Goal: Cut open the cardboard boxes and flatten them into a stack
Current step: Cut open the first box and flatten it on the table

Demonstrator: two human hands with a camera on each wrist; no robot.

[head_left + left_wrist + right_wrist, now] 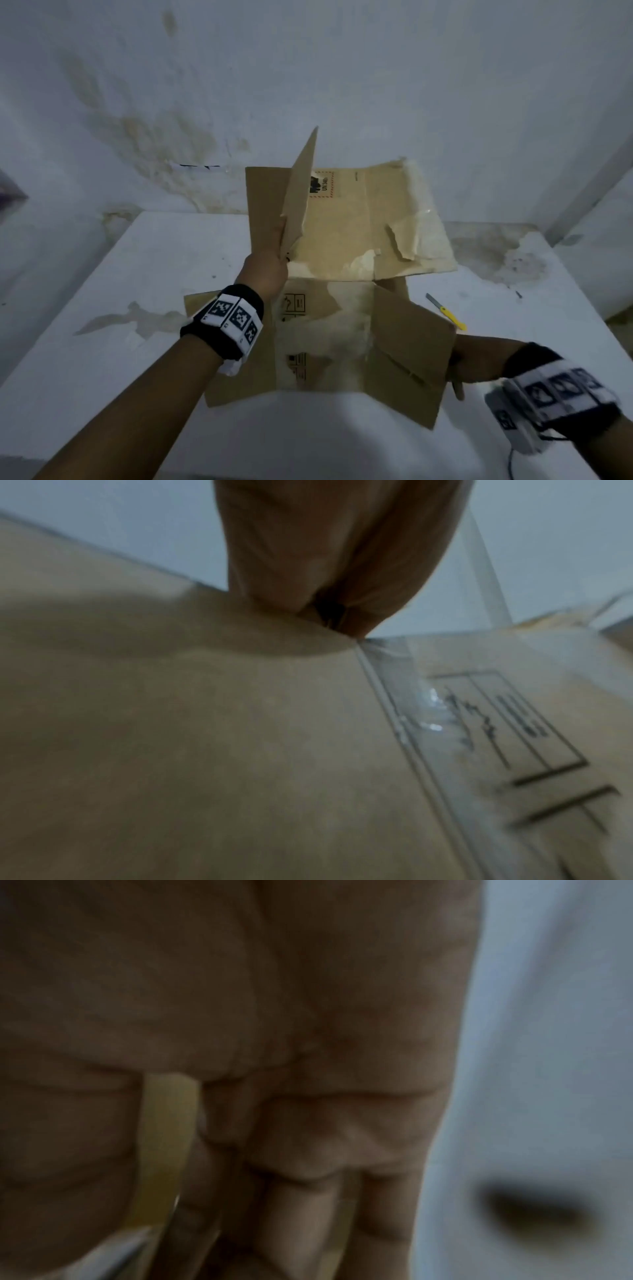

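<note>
Nearest the head camera, the right hand (474, 363) grips the raised right flap (411, 356) of the cut-open cardboard box (322, 346), which lies spread on the white table (113, 274), thumb and fingers clamped on its edge. Further out, the left hand (274, 263) is clamped on an upright panel (298, 195), in front of a flattened, tape-torn sheet (370, 222). Risk, as judged: both panels stand unfolded and may spring back or tear along the tape, and a sliding box could knock the yellow cutter (447, 312) just beside it.
</note>
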